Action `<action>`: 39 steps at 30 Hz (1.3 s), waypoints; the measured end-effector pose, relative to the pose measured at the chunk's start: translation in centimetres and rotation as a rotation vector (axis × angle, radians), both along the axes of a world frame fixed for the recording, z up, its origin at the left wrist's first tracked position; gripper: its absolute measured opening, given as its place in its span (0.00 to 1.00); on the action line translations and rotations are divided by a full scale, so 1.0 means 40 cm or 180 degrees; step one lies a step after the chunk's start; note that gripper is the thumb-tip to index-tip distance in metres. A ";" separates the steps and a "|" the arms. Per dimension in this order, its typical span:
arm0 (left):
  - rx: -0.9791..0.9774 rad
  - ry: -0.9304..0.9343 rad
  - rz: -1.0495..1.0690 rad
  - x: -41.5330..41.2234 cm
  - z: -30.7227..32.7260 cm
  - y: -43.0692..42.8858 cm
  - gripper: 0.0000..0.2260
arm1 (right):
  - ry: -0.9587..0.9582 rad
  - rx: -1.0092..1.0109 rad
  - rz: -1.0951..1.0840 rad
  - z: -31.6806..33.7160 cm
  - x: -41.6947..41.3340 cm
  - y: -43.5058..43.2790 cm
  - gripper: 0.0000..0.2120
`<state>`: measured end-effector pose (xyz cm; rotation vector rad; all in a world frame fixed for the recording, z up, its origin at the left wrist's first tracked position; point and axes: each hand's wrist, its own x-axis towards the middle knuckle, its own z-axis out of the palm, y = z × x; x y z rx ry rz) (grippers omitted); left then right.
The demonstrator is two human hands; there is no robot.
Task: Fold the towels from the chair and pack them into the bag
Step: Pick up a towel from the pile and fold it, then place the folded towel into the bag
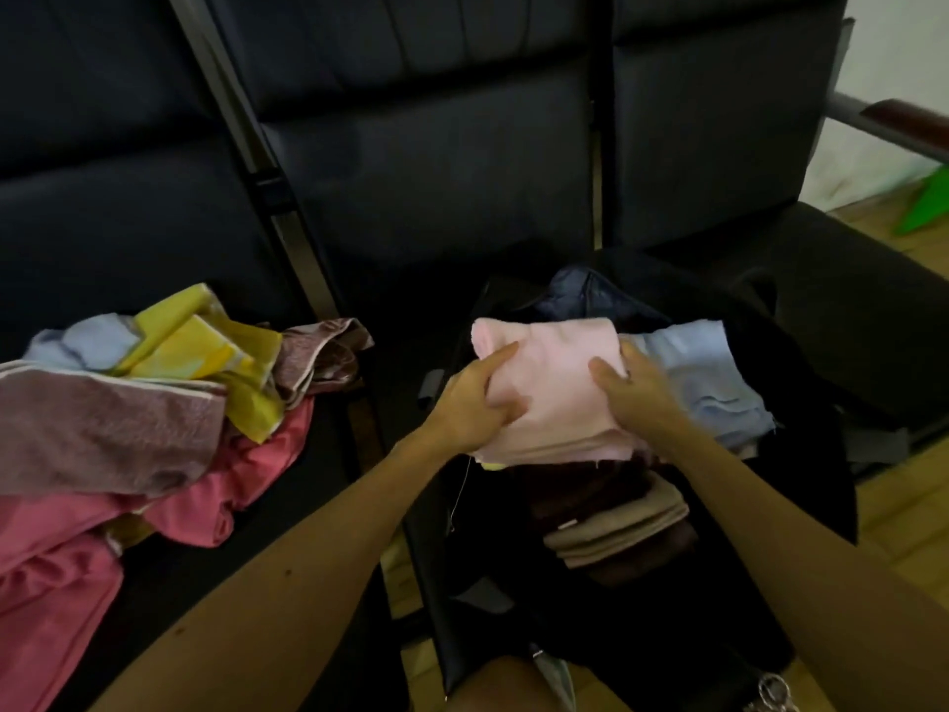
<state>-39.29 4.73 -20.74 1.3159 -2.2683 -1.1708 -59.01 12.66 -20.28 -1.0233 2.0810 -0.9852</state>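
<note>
Head view. Left hand (pixel 470 403) gripped the left edge of the folded pink towel (pixel 557 388): thumb laid along the top, fingers (pixel 506 405) curled into the cloth. Right hand (pixel 639 395) clamped the right edge, thumb on top; the rest of its fingers wrapped over the far side and were hidden, so their curl could not be judged. Both hands were grasping, not released.

The pink towel sat over the open mouth of the black bag (pixel 801 393), lying on other folded pieces and touching the light blue folded towel (pixel 714 372) on its right. Its rolled fold faced away, toward the chair backs (pixel 411 161); the layered loose edges faced the person. The long axis looked roughly near-to-far, though the shape was near square and the hands covered both sides. A yellow scrap peeked from under the near left corner.

Lower in the bag lay a tan folded towel (pixel 616 524) and a dark maroon one (pixel 580 493). The bag interior was too dark to read, and its near end was cut by the forearms.

On the left chair seat lay an unfolded heap: mauve towel (pixel 102 429), yellow towel (pixel 205 352), coral towel (pixel 61 583), partly cut off by the frame edge. A key ring (pixel 770 691) sat at the bottom edge, blurred.
</note>
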 end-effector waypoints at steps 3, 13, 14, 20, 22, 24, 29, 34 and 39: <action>-0.0128 -0.0337 -0.0064 -0.030 -0.071 -0.036 0.36 | 0.0041 0.0194 0.0042 -0.057 -0.005 -0.037 0.22; 0.0086 -0.0487 0.0025 -0.036 -0.151 -0.075 0.35 | 0.0088 0.0215 -0.0012 -0.138 -0.013 -0.070 0.23; 0.0139 -0.0525 -0.0035 -0.038 -0.138 -0.071 0.34 | 0.0128 0.0233 -0.0036 -0.134 -0.015 -0.066 0.25; -0.0101 -0.0673 -0.0418 0.109 -0.001 -0.006 0.22 | 0.0862 0.0130 0.0058 -0.055 0.038 0.030 0.25; -0.0160 -0.0415 -0.0199 0.220 0.044 0.021 0.13 | 0.1205 -0.0209 0.0184 -0.030 0.105 0.065 0.19; -0.0380 -0.0195 0.0140 0.320 0.077 0.050 0.07 | 0.1280 -0.0570 0.0374 0.003 0.192 0.080 0.16; -0.1156 -0.0435 0.0962 0.598 0.133 0.138 0.04 | 0.0896 -0.1090 0.1134 0.074 0.528 0.078 0.04; -0.1121 -0.0701 0.1432 0.815 0.114 0.134 0.04 | 0.0564 -0.0801 0.1730 0.063 0.788 0.010 0.03; -0.1170 -0.0869 0.1626 0.908 0.086 -0.018 0.06 | 0.0514 -0.0635 0.1977 0.047 0.940 -0.159 0.06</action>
